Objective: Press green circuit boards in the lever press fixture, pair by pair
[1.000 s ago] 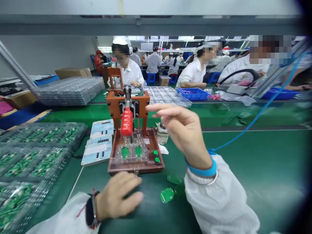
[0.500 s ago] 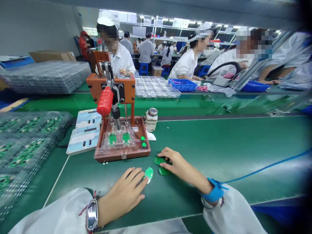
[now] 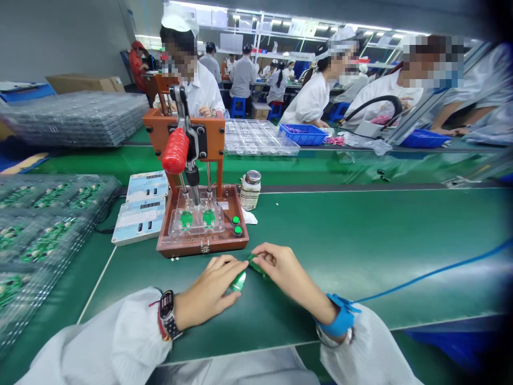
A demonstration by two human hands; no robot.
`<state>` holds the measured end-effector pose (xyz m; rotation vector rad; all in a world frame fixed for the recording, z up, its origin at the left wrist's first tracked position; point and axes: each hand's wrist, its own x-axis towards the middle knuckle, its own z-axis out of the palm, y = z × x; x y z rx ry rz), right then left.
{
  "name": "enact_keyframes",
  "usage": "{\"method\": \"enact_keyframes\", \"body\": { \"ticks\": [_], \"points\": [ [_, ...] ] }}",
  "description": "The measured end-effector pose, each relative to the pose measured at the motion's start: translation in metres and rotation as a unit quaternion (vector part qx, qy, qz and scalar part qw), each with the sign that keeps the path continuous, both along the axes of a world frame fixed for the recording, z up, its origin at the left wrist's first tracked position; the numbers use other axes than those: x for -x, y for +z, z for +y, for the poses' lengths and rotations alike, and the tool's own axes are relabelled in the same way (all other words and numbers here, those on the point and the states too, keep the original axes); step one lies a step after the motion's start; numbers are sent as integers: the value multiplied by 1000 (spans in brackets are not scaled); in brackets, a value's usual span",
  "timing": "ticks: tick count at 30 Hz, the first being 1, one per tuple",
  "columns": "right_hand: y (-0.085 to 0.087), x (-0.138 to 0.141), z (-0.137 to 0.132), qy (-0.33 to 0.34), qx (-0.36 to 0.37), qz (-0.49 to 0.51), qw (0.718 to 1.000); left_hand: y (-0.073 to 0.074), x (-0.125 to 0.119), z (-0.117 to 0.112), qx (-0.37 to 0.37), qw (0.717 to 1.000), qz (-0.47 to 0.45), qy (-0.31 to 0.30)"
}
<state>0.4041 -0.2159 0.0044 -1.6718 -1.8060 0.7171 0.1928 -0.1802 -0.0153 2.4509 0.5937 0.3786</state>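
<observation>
On the green bench, my left hand (image 3: 210,286) lies with its fingers stretched out, partly covering a green circuit board (image 3: 238,282) between index finger and thumb. Its index fingertip reaches close to my right hand's fingertips. My right hand (image 3: 278,266), with a blue wrist strap, pinches a second green circuit board (image 3: 258,267) at its edge and holds it tilted. Fingers hide part of this board, and I cannot tell whether another lies under it. Behind my hands stands a press fixture (image 3: 202,246) with a red handle (image 3: 175,151) and two green boards in its clear holder.
Left of the fixture are two light-blue counter boxes (image 3: 139,220). Clear trays of circuit boards (image 3: 52,214) stand at far left. A lidded jar (image 3: 250,191) is right of the fixture. A blue cord (image 3: 433,272) runs from my right wrist. Several co-workers sit beyond the bench.
My left hand has moved slightly up and right, its fingers closer to my right hand. My right fingers, earlier resting on the boards, now pinch one and tilt it. The camera view has shifted slightly.
</observation>
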Motion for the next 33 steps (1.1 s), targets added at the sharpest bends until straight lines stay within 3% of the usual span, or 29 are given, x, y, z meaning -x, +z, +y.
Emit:
{"method": "enact_keyframes", "body": {
  "ticks": [3,9,15,22,26,33],
  "points": [
    [0,8,-3,19,21,54,998,2,11,-5,3,1000,-5,-8],
    [-6,12,7,8,22,47,999,-5,8,-12,-9,996,-26,87],
    [-18,23,5,35,44,39,998,-4,17,-8,70,992,-88,64],
    [-29,41,11,28,35,0,999,-13,26,-23,-34,980,-6,198],
    [-25,48,10,52,25,-43,997,-13,23,-26,3,984,-33,176],
    [-24,64,-4,65,6,-201,978,-20,24,-22,73,980,-78,166]
  ]
}}
